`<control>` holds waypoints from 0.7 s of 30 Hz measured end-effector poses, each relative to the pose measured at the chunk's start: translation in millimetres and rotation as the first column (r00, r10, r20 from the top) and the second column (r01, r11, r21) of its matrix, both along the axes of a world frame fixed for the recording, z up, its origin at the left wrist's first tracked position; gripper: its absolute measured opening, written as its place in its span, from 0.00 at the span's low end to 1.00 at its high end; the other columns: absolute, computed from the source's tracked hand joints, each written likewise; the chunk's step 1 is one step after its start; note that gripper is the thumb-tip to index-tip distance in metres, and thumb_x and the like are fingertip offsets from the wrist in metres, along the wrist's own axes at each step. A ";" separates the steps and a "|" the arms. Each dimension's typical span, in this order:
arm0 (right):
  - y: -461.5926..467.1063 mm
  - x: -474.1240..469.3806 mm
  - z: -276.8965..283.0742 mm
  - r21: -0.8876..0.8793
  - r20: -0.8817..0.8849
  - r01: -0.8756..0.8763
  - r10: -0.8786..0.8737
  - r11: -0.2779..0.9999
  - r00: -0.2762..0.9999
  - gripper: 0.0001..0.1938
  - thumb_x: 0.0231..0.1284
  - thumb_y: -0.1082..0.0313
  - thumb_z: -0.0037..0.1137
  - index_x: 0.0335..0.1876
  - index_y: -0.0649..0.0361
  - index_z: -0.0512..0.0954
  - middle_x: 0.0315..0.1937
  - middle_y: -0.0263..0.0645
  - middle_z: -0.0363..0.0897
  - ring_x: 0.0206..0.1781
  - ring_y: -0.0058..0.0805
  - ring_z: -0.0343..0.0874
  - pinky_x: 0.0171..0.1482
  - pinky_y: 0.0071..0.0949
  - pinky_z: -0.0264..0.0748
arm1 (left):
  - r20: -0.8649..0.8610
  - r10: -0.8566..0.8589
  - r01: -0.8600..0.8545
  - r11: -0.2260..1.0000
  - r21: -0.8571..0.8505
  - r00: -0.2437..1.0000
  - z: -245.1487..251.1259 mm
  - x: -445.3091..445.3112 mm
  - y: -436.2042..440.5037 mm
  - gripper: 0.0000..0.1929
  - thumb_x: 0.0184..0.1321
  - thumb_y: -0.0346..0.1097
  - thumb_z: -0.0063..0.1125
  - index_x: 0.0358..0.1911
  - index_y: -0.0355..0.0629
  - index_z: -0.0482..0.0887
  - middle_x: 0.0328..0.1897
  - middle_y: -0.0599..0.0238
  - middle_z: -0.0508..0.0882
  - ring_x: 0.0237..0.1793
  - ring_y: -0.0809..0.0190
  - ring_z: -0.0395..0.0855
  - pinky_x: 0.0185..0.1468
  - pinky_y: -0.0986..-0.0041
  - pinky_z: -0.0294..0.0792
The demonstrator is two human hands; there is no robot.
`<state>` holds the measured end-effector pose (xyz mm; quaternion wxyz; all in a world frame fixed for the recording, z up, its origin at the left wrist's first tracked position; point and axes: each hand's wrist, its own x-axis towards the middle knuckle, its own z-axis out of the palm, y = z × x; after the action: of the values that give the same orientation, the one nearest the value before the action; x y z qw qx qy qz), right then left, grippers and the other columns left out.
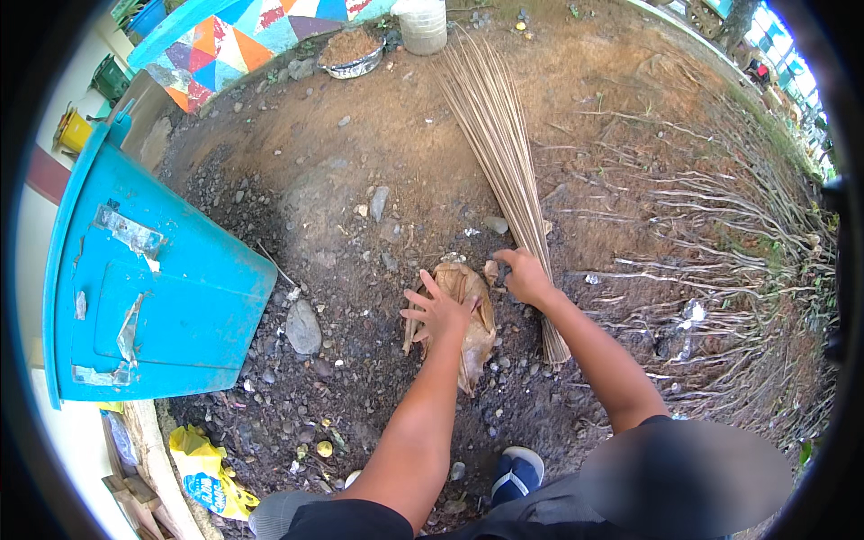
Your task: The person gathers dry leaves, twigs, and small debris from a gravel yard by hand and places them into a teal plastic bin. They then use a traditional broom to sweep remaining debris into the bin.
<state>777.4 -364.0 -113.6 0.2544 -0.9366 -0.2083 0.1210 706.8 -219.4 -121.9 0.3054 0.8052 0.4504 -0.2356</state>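
Observation:
A heap of large dry brown leaves (pixel 478 337) lies on the dirt before me. My left hand (pixel 442 310) is over the heap with its fingers spread, its palm hidden from view. To its right, my right hand (pixel 528 277) reaches down with the index finger extended beside a small curled dry leaf (pixel 491 272). Whether its fingers grip that leaf cannot be told. Just behind the right hand, a stick broom (pixel 503 148) of thin brown ribs lies on the ground, its narrow bound end towards me.
A large turquoise plastic bin (pixel 182 270) lies tipped at left, near a grey stone (pixel 303 327) and a yellow plastic bag (pixel 202 466). A soil-filled basin (pixel 351 57) and a whitish bucket (pixel 424 30) stand by the painted wall (pixel 229 50). Exposed roots (pixel 729 209) spread at right.

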 end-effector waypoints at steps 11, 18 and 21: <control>18.8 -24.6 -23.8 -0.063 0.011 -0.076 0.077 0.995 0.997 0.19 0.53 0.72 0.53 0.52 0.51 0.75 0.44 0.54 0.72 0.48 0.53 0.75 0.52 0.43 0.73 | 0.169 -0.208 0.188 0.974 0.125 0.963 -22.0 -14.9 21.8 0.37 0.47 0.36 0.69 0.62 0.52 0.61 0.56 0.51 0.71 0.59 0.45 0.63 0.52 0.50 0.66; 12.0 -15.8 -29.4 0.122 -0.024 0.145 -0.144 0.982 0.989 0.13 0.49 0.78 0.53 0.41 0.56 0.77 0.34 0.51 0.78 0.39 0.49 0.80 0.42 0.41 0.77 | 0.555 -0.014 0.008 1.000 0.014 0.832 -41.3 -25.4 77.4 0.19 0.46 0.32 0.66 0.44 0.45 0.80 0.40 0.52 0.84 0.44 0.49 0.81 0.50 0.62 0.72; 15.8 -12.6 -21.6 0.246 -0.104 0.263 -0.244 0.933 0.964 0.11 0.45 0.79 0.56 0.37 0.59 0.77 0.25 0.46 0.80 0.32 0.42 0.82 0.38 0.36 0.77 | 0.599 0.137 -0.076 0.989 -0.127 0.789 -35.5 -20.7 97.1 0.22 0.44 0.32 0.67 0.47 0.45 0.81 0.39 0.53 0.85 0.43 0.51 0.84 0.51 0.64 0.72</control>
<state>764.8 -348.2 -135.2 0.3947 -0.9097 -0.0905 0.0924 686.1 -122.3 -157.5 0.4845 0.7959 0.3618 0.0307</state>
